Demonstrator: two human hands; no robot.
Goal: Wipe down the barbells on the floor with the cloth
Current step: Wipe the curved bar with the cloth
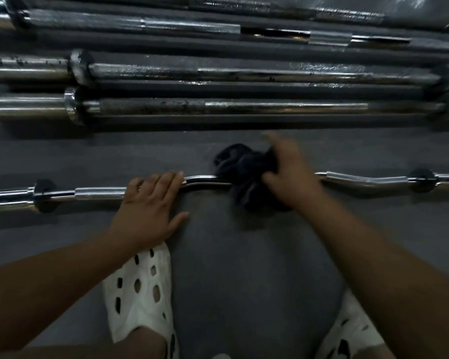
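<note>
**Cloth at the middle of the curl bar, straight bars waiting**

The curl bar lay across the grey floor, the bar closest to the person. The left hand rested flat on it, left of its middle, with fingers straight and spread. It was pressing down rather than curling round the steel. Just right of that hand, at the bar's central bend, the right hand clutched a bunched dark cloth. Its fingers were closed into the fabric, though blur hid their exact lie. The cloth sat on the bar and spilled over both sides.

Beyond the curl bar, well apart from it, two straight barbells lay parallel, with at least two more bars behind those. On the person's side of the curl bar were two white perforated shoes.

Judging by this, wiping had reached only the curl bar's centre. Whether its ends were already done could not be told. The straight barbells showed dark specks and dull patches, so they probably remained to be wiped.
</note>
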